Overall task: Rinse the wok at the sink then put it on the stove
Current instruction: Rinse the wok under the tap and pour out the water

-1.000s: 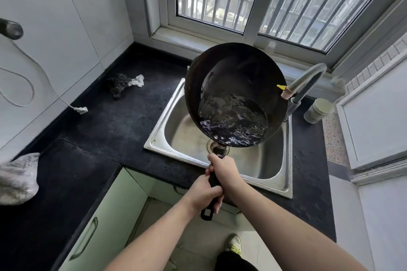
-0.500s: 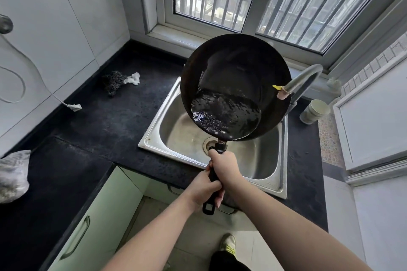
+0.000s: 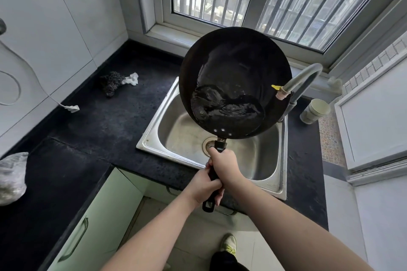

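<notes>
A black wok (image 3: 237, 59) hangs above the steel sink (image 3: 154, 130), tilted toward me, with a pool of water in its near lower part. Both hands grip its black handle. My right hand (image 3: 224, 166) holds the handle close to the wok. My left hand (image 3: 203, 186) holds it lower, near the handle's end loop. The grey tap (image 3: 301, 77) curves in from the right and its spout ends beside the wok's right rim. No water runs from it. The stove is not in view.
Dark countertop (image 3: 105, 121) surrounds the sink. A steel scourer with a white scrap (image 3: 114, 82) lies left of the sink, a white cable plug (image 3: 73, 108) nearer the wall, and a white cup (image 3: 315, 111) right of the tap. A grey bag (image 3: 12, 177) sits far left. Window behind.
The wok has swung slightly and the water in it has sloshed to the near left side. Both hands keep the same grip on the handle.
</notes>
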The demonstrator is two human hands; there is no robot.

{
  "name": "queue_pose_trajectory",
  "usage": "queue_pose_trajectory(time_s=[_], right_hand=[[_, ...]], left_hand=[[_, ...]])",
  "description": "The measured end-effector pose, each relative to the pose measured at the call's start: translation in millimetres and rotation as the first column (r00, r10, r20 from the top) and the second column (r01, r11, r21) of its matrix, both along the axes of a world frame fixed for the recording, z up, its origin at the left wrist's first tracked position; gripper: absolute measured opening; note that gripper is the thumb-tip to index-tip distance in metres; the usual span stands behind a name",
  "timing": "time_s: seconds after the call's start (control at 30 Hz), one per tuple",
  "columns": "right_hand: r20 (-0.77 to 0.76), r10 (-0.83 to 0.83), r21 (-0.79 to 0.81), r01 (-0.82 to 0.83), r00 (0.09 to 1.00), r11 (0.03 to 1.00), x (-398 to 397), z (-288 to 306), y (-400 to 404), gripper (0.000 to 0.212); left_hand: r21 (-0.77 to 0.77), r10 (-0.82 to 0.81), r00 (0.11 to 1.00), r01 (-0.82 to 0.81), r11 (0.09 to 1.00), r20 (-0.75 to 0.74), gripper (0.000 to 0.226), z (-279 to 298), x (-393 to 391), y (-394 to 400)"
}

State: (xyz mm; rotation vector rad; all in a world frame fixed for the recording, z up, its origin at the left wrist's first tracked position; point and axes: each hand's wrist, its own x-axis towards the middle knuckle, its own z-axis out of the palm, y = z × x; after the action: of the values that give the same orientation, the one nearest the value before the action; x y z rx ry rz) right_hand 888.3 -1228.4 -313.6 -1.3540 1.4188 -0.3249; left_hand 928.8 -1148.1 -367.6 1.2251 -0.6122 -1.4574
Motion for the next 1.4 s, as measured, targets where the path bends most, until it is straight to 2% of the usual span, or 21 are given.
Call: queue_pose_trajectory(time_s=[0.23,0.43,0.6,0.87,1.2,1.4], right_hand=[[0.006,-0.009,-0.021,0.009,1.0,1.0,1,2,-3,0.035],[0.032,-0.042,-0.029,0.043,0.999,0.999,4,9,-6,0.026],[0.012,-0.062,-0.022,0.062,0.998,0.998,5,10,-6,0.026],[-0.03,-0.061,-0.015,0.061,0.998,0.998,4,13,-6,0.032],[0.001,-0.115,0.035,0.115,0.993,0.993,-10,16,6,0.041],[-0.038,-0.12,0.056,0.122,0.992,0.991,-21,10,20,0.051]], left_hand=[[-0.032,-0.02,0.999,0.022,0.999,0.043,0.01,2,2,-3],[-0.03,-0.052,0.997,0.053,0.998,0.049,0.009,14,6,-7],[-0.012,-0.05,0.998,0.05,0.999,0.031,0.007,15,7,-9],[-0.015,-0.079,0.997,0.079,0.997,-0.026,0.011,18,8,-6],[-0.006,-0.124,0.991,0.124,0.992,-0.04,0.014,26,-2,7],[0.047,-0.126,0.989,0.13,0.99,-0.081,0.014,21,-14,21]])
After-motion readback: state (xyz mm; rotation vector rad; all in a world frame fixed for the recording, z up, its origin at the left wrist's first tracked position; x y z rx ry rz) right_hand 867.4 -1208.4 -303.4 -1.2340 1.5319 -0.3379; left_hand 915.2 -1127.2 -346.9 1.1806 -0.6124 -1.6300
